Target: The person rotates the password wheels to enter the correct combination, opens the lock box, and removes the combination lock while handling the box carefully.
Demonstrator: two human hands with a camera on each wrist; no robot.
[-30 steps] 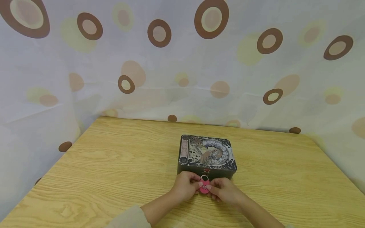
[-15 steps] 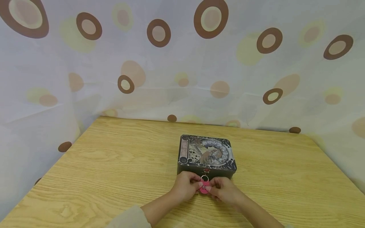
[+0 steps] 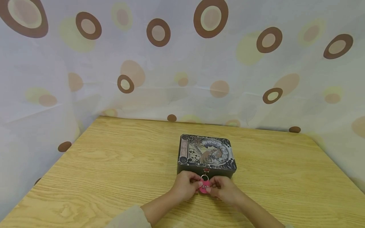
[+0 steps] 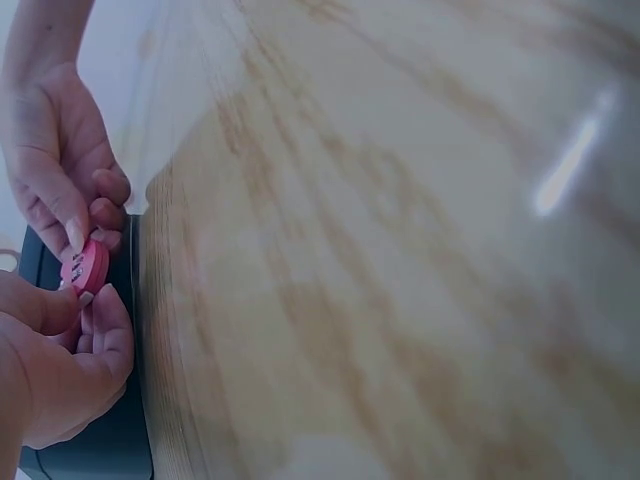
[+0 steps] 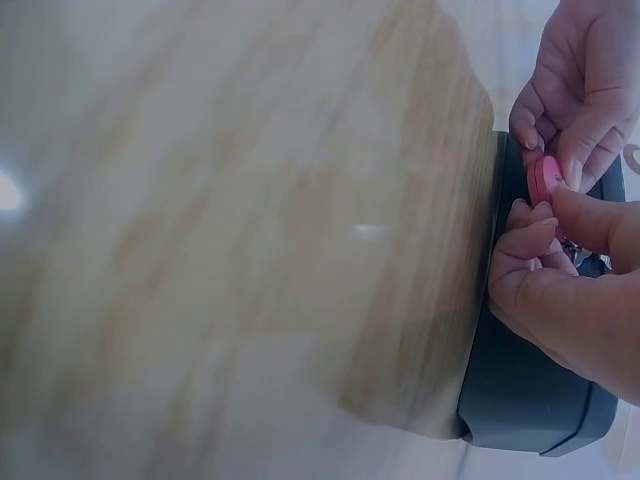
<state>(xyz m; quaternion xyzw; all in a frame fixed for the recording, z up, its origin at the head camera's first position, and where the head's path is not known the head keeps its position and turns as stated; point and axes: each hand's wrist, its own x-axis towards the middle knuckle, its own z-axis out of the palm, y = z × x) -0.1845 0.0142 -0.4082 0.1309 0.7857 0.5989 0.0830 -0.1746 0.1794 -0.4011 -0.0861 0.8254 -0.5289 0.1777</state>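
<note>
A pink combination padlock (image 3: 204,186) hangs by its silvery shackle (image 3: 204,177) at the front latch of a dark box (image 3: 207,152) with a decorated lid. My left hand (image 3: 184,187) pinches the padlock's left side between thumb and fingers. On the other side my right hand (image 3: 224,190) pinches it too, its thumb on the number dials. The left wrist view shows both thumbs on the padlock (image 4: 86,268), with the dials between them. In the right wrist view the padlock (image 5: 546,180) is partly covered by fingers.
The box stands on a wood-grain table (image 3: 128,158). Behind and at both sides hangs a pale curtain (image 3: 171,69) printed with brown and yellow circles.
Both hands keep their hold on the padlock. The right thumb has shifted slightly over the dials, and more of the dials shows now. The box has not moved.
</note>
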